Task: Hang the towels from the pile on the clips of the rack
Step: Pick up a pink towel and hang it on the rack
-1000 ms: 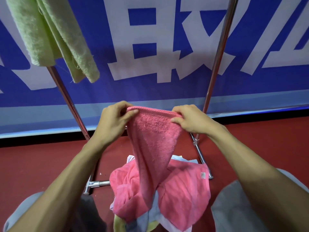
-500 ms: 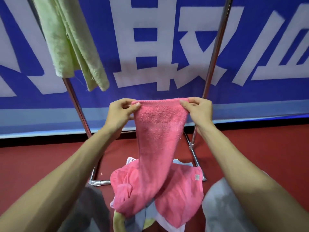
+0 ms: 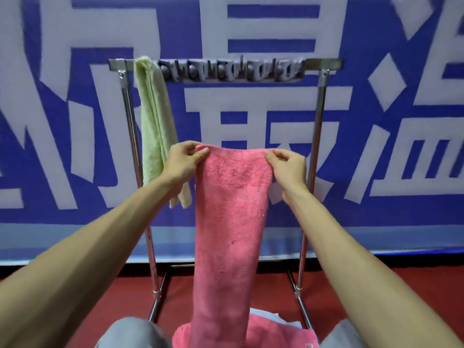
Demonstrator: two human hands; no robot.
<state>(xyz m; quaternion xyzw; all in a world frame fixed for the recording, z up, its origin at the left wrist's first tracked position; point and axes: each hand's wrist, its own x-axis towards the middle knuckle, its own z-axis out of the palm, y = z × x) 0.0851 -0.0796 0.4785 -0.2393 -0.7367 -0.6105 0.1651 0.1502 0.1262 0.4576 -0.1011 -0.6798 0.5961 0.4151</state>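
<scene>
Both hands hold a pink towel up in front of the rack.

From left: a green towel [image 3: 153, 126] hangs from the top bar of the rack [image 3: 316, 136], at its left end, next to the left post. The left hand [image 3: 184, 160] pinches the top left corner of the pink towel [image 3: 229, 222] w/ thumb and fingers; the right hand [image 3: 287, 165] pinches the top right corner the same way. The towel is stretched between them, below the row of clips [image 3: 231, 70], not touching them, and hangs down to the pile [image 3: 276, 332] on the red floor [image 3: 100, 307]. Behind is a blue banner [image 3: 376, 222] w/ big white Chinese characters, cut off by the frame, so I cannot read them surely. A small white tag at the pile's edge is too small to read.
</scene>
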